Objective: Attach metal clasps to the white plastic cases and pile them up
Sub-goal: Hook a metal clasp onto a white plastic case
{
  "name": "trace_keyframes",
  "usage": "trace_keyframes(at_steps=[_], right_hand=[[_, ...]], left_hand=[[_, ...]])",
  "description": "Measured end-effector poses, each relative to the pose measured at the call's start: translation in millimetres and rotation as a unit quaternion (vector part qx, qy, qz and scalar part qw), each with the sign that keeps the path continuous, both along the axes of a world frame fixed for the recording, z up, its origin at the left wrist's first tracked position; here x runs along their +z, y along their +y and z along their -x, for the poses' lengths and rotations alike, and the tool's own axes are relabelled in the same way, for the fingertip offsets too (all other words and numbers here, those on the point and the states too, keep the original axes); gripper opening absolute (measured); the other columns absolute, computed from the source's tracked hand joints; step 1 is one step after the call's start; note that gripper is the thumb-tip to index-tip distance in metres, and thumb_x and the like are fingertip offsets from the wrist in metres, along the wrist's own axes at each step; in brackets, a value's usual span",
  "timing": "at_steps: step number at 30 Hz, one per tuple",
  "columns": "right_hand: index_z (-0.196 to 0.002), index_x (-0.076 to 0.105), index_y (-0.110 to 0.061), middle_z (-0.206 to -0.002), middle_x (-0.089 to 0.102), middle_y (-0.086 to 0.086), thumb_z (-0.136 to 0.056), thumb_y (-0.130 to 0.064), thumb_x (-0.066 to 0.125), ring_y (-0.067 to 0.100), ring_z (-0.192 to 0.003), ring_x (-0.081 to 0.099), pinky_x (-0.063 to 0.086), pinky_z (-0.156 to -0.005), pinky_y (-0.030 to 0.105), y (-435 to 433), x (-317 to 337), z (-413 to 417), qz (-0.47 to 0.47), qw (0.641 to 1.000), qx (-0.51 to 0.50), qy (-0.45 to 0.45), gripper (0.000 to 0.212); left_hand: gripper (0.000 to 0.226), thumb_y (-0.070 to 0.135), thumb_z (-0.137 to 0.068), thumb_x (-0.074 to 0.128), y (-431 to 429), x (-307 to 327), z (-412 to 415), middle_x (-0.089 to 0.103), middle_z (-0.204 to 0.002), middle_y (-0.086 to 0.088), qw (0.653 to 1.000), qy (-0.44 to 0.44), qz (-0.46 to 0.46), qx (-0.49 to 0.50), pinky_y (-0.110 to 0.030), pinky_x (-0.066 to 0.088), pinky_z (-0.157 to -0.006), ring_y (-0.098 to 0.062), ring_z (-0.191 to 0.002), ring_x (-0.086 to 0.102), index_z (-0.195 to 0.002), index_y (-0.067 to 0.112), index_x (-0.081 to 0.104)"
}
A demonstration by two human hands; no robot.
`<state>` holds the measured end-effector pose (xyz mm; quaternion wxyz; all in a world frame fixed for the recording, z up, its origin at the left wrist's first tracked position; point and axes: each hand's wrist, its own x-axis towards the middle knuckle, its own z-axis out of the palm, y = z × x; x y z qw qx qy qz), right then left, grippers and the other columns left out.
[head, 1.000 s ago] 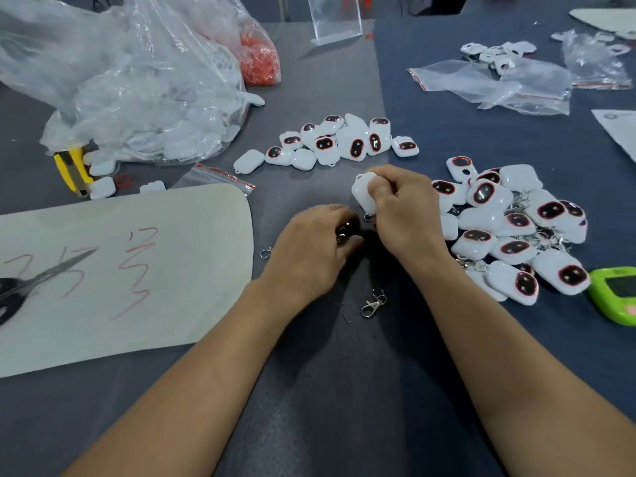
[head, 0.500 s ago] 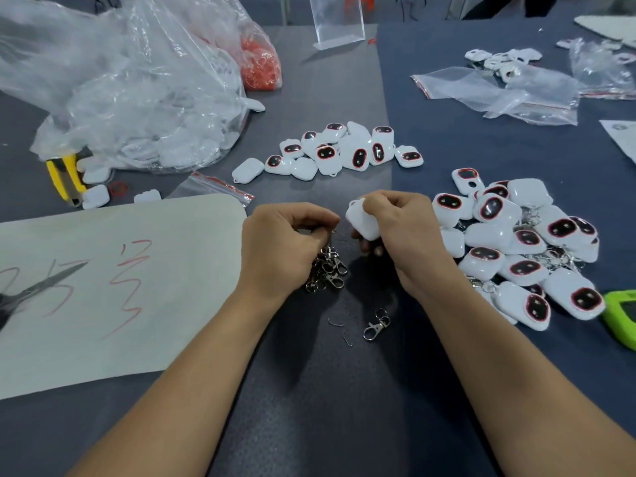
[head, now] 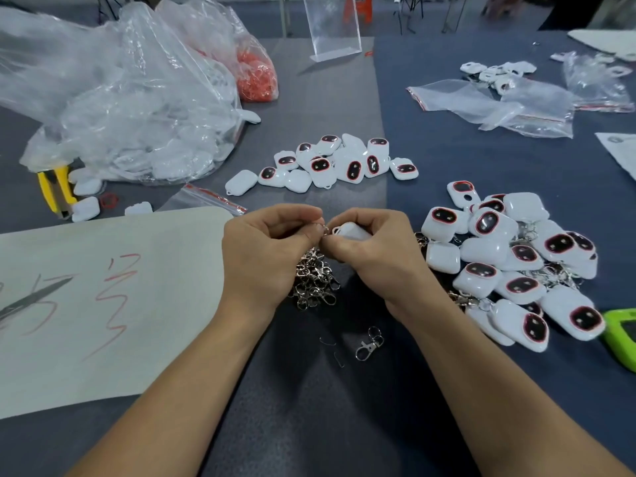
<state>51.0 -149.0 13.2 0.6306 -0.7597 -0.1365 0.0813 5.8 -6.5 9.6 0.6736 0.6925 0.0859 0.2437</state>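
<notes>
Well, the only writing is on the paper at the left: loose red hand-drawn strokes that cannot be read. The white cases show dark ovals ringed in red, but no lettering can be made out on them. Both forearms reach in from the bottom edge and the hands meet over the middle of the table. The left hand is curled, knuckles up, with thumb and forefinger pinching a small metal ring at their tips. The right hand is curled round one case, fingers over its top and thumb on the near side, its looped corner turned toward the ring. Ring and loop sit right against each other, though I cannot tell whether the ring is through the loop. A heap of clasps lies just below the hands, partly hidden by the left palm, and one loose clasp lies nearer the person. To the right is a pile of cases with clasps showing among them; a smaller cluster of cases lies beyond the hands. Scissors rest on the paper's left edge, a clear bag of white cases sits far left, and a green gadget is cut off at the right edge
</notes>
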Motion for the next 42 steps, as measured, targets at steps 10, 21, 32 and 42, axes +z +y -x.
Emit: trace_keyframes(at_steps=[10,21,32,42], right_hand=[[-0.061,0.075,-0.016,-0.062,0.066,0.006,-0.072,0.010,0.074,0.014,-0.061,0.057,0.048,-0.057,0.025,-1.1,7.7,0.3,-0.089,0.994,0.013,0.060,0.028],[-0.072,0.078,-0.031,-0.069,0.073,-0.011,-0.074,-0.017,0.084,0.003,-0.065,0.067,0.052,-0.059,0.018,-3.8,5.4,1.0,0.061,0.993,-0.048,-0.087,0.015],[-0.069,0.078,-0.023,-0.067,0.073,-0.007,-0.078,-0.006,0.079,0.010,-0.067,0.069,0.056,-0.064,0.026,4.2,1.9,3.5,0.019,0.994,-0.074,-0.079,0.019],[-0.073,0.077,-0.029,-0.066,0.071,-0.014,-0.083,-0.016,0.080,0.005,-0.065,0.067,0.052,-0.058,0.018,0.5,3.4,3.2,0.080,0.989,-0.066,-0.109,0.018]], left_hand=[[0.027,0.006,-0.081,0.079,-0.4,1.3,4.6,0.079,-0.083,0.005,0.997,0.040,-0.048,-0.033,-0.020,0.057,-0.072,-0.012,-0.081,0.076,-0.088,0.032,0.082],[0.013,0.025,-0.078,0.077,5.5,0.8,6.8,0.072,-0.076,0.026,0.958,0.033,-0.281,0.053,-0.009,0.046,-0.066,0.002,-0.071,0.066,-0.077,0.038,0.077],[0.025,0.021,-0.073,0.086,2.3,-2.1,11.6,0.070,-0.087,0.029,0.941,0.007,-0.329,0.074,-0.007,0.043,-0.072,0.000,-0.080,0.065,-0.091,0.037,0.079],[0.021,0.021,-0.073,0.080,-2.2,2.9,11.5,0.069,-0.079,0.030,0.951,-0.001,-0.299,0.084,-0.003,0.040,-0.070,0.001,-0.078,0.066,-0.075,0.042,0.074]])
